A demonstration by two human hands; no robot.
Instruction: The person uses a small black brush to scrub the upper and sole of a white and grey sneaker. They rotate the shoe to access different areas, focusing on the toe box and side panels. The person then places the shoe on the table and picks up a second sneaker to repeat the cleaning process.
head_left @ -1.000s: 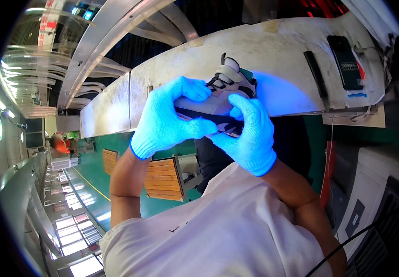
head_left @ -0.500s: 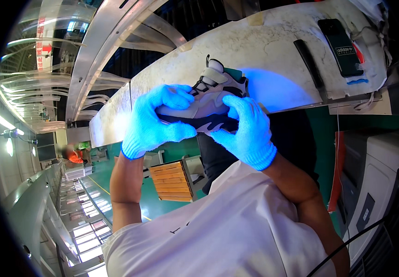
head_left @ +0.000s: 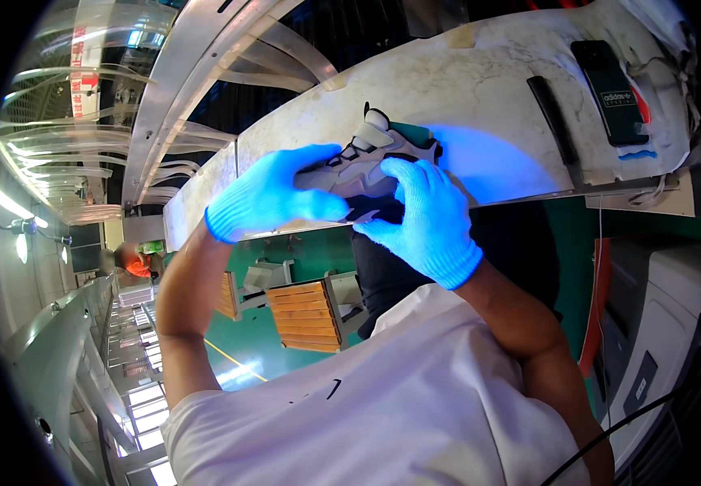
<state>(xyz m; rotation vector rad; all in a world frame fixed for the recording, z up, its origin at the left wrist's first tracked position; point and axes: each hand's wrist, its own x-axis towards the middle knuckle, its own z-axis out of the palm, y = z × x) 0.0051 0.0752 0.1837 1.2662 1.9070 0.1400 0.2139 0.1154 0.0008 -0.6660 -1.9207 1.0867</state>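
We have the shoe (head_left: 360,172) with upper and sole together, not yet released by both hands; what remains, we cannot tell. It is at the near edge of the bench (head_left: 480,101), toe left, long axis roughly along that edge. Our right hand (head_left: 431,212) grasps its side; our left hand (head_left: 265,194) spans the toe, firmness unclear.

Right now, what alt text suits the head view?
A grey-and-black shoe is handled in blue light, gloved left hand around its toe, gloved right hand gripping its side, at the edge of a stained worktable. A dark phone lies farther right.
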